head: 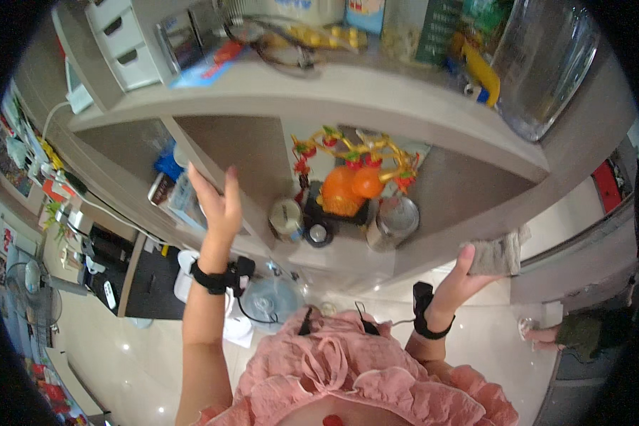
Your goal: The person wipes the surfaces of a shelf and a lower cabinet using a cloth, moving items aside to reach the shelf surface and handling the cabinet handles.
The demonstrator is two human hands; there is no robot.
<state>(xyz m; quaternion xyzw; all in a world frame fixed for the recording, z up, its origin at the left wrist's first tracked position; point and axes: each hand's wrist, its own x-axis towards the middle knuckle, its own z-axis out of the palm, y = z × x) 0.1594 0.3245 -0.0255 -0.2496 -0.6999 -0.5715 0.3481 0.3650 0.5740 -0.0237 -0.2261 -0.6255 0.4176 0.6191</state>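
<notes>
My left hand (222, 205), its fingers apart, is at the upright divider (210, 178) of a grey-brown shelf unit; whether it touches the divider I cannot tell. In my right hand (466, 279) is a folded grey cloth (495, 256), held at the right, in front of the shelf edge. Between the hands, the middle compartment holds an orange ornament (342, 191) with golden branches and red pieces hanging from them. Beside it are a lidded jar (286, 218) on the left, a small dark round object (318, 233) and a clear jar (394, 222) on the right.
The upper shelf bears small white drawers (133, 69), eyeglasses (303, 58), a yellow-handled item (480, 72) and a large clear container (551, 69). Boxes (183, 199) sit in the left compartment. Below is a blue transparent water bottle (271, 301). Another person's legs (546, 335) show at the right.
</notes>
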